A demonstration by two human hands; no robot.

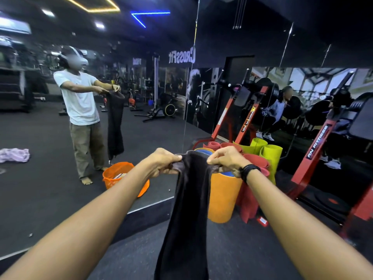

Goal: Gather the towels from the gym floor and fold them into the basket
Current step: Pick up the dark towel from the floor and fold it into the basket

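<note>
1. Both hands held one dark towel (189,209) by its top edge: the left hand (161,163) pinched the left corner, the right hand (226,160) pinched the right corner, each grip clenched on the cloth.
2. The arms were stretched forward, and the towel hung straight down between them, narrow and bunched, its lower end running out of view at the bottom.
3. A black band (249,171) sat on the right wrist.
4. An orange basket (116,174) showed in the mirror (40,199), on the floor beside the reflected person's bare feet, with something pale inside it.
5. A pink towel (14,155) lay crumpled on the dark floor, also seen in the mirror, well apart from the basket.
6. Just behind the hanging towel stood rolled mats: an orange mat (222,199) nearest, red mats (249,201) beside it, and yellow-green mats (268,153) further back.
7. Red gym frames (314,158) leaned to the right of the mats.
</note>
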